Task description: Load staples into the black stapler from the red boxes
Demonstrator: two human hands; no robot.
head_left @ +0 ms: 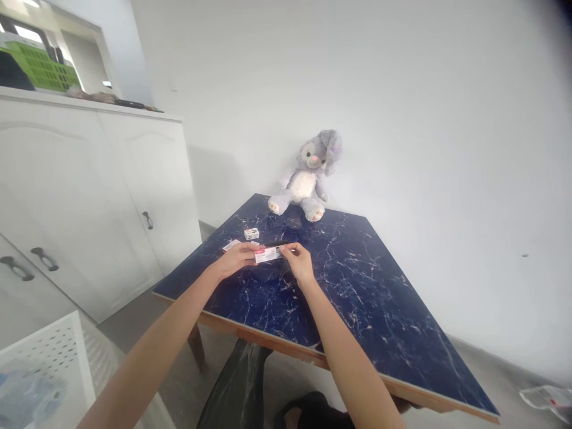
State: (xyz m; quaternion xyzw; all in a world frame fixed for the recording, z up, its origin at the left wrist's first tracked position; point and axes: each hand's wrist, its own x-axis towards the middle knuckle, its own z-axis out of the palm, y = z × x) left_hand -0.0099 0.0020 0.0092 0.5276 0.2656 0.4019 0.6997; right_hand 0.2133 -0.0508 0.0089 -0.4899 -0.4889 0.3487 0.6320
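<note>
My left hand (pixel 239 259) grips the left end of a small red and white cardboard box (pixel 267 255) just above the blue table. At the box's right end, the fingers of my right hand (pixel 298 262) are closed in a pinch; whether they hold the end flap or something in the box is too small to tell. A dark slim object (pixel 276 243) shows behind the box, partly hidden. Beyond my left hand a small white box (pixel 251 233) with dark print stands on the table. A flat red and white piece (pixel 230 245) lies beside my left fingers.
A grey plush toy (pixel 305 173) sits at the back of the blue marbled table (pixel 357 310), against the wall. White cabinets (pixel 89 196) stand on the left, with a white perforated basket (pixel 80 351) at lower left. A clear plastic container (pixel 547 399) lies at lower right.
</note>
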